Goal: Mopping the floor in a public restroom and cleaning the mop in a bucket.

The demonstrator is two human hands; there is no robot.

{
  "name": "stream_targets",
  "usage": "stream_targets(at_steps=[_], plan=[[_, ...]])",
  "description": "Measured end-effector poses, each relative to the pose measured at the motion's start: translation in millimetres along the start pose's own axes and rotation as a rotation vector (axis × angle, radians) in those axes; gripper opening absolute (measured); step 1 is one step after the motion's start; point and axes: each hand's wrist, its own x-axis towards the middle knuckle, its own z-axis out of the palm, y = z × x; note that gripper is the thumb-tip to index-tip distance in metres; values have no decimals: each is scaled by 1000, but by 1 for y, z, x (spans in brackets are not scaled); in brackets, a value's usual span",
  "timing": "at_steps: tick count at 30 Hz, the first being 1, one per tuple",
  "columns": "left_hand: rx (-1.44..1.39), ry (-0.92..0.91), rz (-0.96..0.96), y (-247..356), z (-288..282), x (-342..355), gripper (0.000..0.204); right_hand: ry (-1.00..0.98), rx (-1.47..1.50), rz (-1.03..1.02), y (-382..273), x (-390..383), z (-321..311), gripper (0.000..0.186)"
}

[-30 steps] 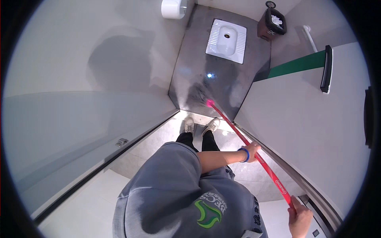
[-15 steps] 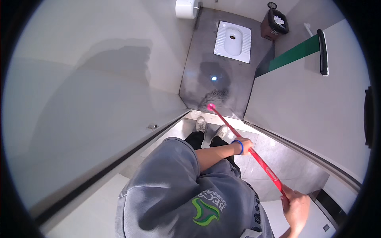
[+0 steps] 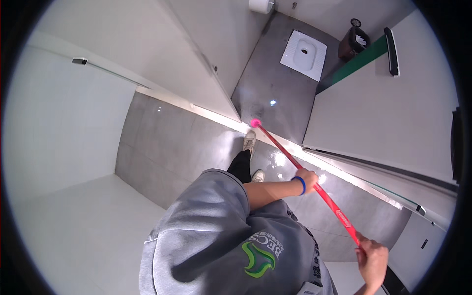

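Observation:
I hold a long red pole (image 3: 300, 168) in both hands. My left hand (image 3: 307, 179), with a blue band on the wrist, grips it about halfway along. My right hand (image 3: 372, 256) grips its upper end at the lower right. The pole slants down to a pink tip (image 3: 254, 123) that rests on the wet grey floor at the stall threshold, just ahead of my pale shoe (image 3: 250, 141). Whatever is fixed to the tip cannot be made out.
Inside the stall lie a white squat pan (image 3: 303, 49) and a dark waste bin (image 3: 354, 39). The open stall door (image 3: 393, 98) with a black handle stands to the right. White partition walls (image 3: 196, 54) close the left. A metal threshold strip (image 3: 196, 105) crosses the floor.
I have stepped back from the stall, so the squat pan sits farther off. The pole's pink tip has drawn back from the stall floor to the threshold. Both hands keep their grip.

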Motion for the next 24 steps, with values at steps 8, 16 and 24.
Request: stream_targets(at_steps=[8, 16, 24], plan=[[-221, -116, -3, 77, 64, -44, 29, -226, -231, -74, -6, -66, -40, 32], [-63, -176, -138, 46, 47, -94, 25, -339, 21, -12, 0, -67, -13, 34], [-55, 78, -528, -105, 13, -227, 22, -140, 98, -286, -133, -10, 67, 31]])
